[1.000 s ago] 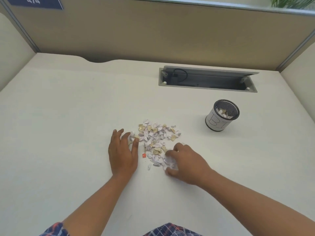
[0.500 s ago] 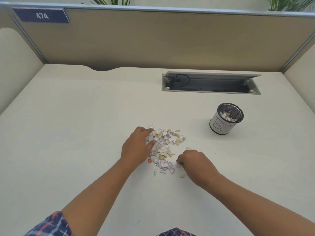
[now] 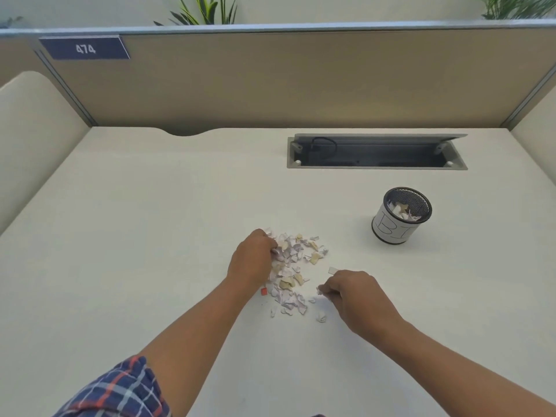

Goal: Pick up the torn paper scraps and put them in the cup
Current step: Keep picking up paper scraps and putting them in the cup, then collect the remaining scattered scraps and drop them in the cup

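So the paper scraps (image 3: 293, 266) are heaped mid-counter (image 3: 150, 236), with a few strays scattered off the near-right edge. The left hand (image 3: 252, 261) is dug into the left side of the heap, fingers (image 3: 270, 244) curled round a bunch of scraps. The right hand (image 3: 358, 296) is held just right of the heap, fingers curled, with a white bit pinched at the tips. The cup (image 3: 391, 230) is parked well off to the far right, with some scraps already inside. One red scrap (image 3: 264, 291) is seen by the left wrist.
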### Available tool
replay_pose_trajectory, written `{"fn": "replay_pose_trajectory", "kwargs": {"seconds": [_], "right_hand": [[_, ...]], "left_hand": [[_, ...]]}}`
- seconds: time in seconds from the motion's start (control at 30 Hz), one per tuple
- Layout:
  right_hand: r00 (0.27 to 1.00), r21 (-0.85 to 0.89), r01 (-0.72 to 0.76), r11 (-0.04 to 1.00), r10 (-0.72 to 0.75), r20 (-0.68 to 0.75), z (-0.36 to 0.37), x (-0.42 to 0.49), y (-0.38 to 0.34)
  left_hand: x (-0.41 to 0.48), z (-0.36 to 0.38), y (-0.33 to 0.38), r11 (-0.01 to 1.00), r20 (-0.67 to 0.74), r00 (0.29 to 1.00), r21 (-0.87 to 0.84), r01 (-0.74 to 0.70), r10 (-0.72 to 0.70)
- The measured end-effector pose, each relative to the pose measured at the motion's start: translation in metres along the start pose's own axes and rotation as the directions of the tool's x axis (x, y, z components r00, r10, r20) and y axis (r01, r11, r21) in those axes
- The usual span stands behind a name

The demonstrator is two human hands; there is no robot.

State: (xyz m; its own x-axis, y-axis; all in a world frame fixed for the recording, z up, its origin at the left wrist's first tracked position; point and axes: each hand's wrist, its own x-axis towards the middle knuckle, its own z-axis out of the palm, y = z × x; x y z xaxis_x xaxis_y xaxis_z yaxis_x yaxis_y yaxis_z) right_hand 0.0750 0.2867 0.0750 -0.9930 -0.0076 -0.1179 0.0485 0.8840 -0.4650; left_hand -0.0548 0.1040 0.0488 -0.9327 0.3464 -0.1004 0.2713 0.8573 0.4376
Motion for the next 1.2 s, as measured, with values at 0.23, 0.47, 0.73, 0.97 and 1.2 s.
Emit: {"fn": "replay_pose_trajectory", "kwargs": {"seconds": [0.23,0.47,0.73,0.97,1.2], "right_hand": [[1.0,0.09,-0.017,0.996,0.018,-0.013,-0.008,-0.001,0.006],[0.999,0.192,-0.053,0.98,0.051,0.012,-0.015,-0.008,0.016],[0.993,0.281,-0.109,0.954,0.115,-0.007,-0.022,-0.033,0.043],[0.978,0.358,-0.177,0.917,0.205,-0.041,-0.033,-0.054,0.075],[0.96,0.41,-0.203,0.889,0.264,-0.097,-0.047,-0.06,0.102]], "left_hand": [[-0.001,-0.022,0.017,0.993,-0.017,0.996,-0.085,0.081,-0.083],[0.004,-0.047,0.063,0.981,-0.032,0.997,-0.186,0.06,-0.067],[0.043,-0.044,0.155,0.957,-0.032,0.996,-0.276,-0.09,0.085],[0.083,-0.019,0.23,0.946,0.072,0.979,-0.282,-0.163,0.19],[0.098,0.001,0.262,0.962,0.237,0.945,-0.208,-0.176,0.225]]}}
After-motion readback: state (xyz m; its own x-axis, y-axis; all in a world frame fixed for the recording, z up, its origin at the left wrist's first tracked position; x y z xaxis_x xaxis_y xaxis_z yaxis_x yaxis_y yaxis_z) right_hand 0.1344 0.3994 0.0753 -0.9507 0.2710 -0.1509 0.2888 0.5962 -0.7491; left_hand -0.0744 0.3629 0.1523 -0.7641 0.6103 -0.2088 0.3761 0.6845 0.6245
